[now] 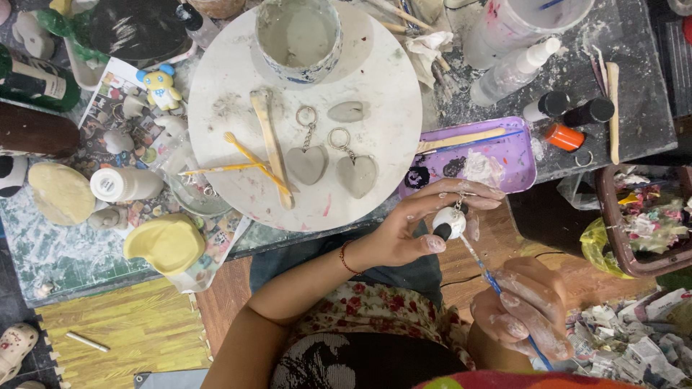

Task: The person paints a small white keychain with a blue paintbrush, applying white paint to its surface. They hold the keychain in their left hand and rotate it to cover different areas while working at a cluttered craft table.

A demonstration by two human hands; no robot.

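- Pinched between thumb and fingertips of the left hand is a small white and black clay charm with a metal ring at its top; the fingers are closed firmly round it, holding it just off the table's edge, above the lap.
- Right hand, smeared with pale paint, is clamped on a thin blue-handled brush, whose tip touches the charm's lower right side.
- My judgement: the charm is light, small and stiff but brittle, and wet paint would make it slippery, so holding it by the unpainted edges or by the ring looks safest.
- Just above the grip sits a purple tray holding blobs of paint and a wooden stick.
- Up and to the left of the grip, a round white board carries 2 grey clay hearts on key rings, a small grey lump, a wooden modelling tool and a yellow tool.
- Farther up, a paint-crusted cup stands on the board.
- Up and to the right, a spray bottle and small paint bottles with black and orange caps lie on the table.
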